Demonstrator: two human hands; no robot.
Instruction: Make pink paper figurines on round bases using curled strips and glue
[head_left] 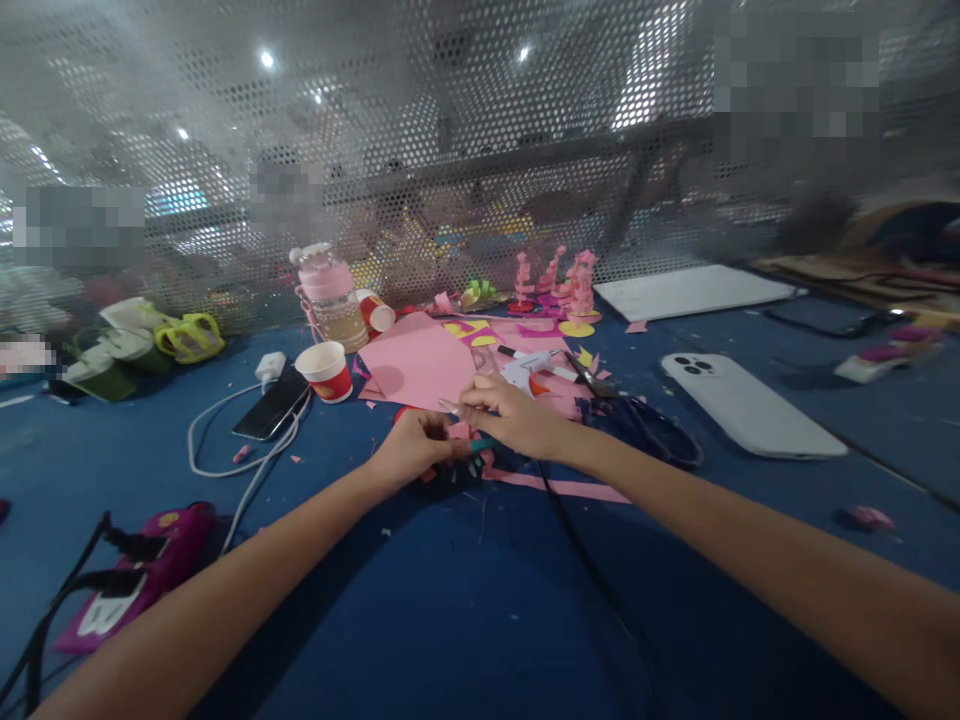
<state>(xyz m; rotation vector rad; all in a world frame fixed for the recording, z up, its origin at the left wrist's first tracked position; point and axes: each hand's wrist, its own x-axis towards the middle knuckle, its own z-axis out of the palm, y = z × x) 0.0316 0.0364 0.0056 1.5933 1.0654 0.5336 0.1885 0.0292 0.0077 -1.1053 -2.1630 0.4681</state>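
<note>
Paper cup left of paper sheet, phone right.

Both bare forearms stretched forward, converging at centre. Left hand curled, fingers bent inward in a pinching grip. Right hand just beside it, palm down, fingertips touching the left's.

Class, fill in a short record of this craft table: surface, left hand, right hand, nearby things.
surface: blue table, scattered with paper scraps
left hand: fingers pinch a small pink paper piece
right hand: touching the same piece; what it grips is unclear
behind hands: pink paper sheet, paper cup, scissors
right side: white phone, face down
</note>
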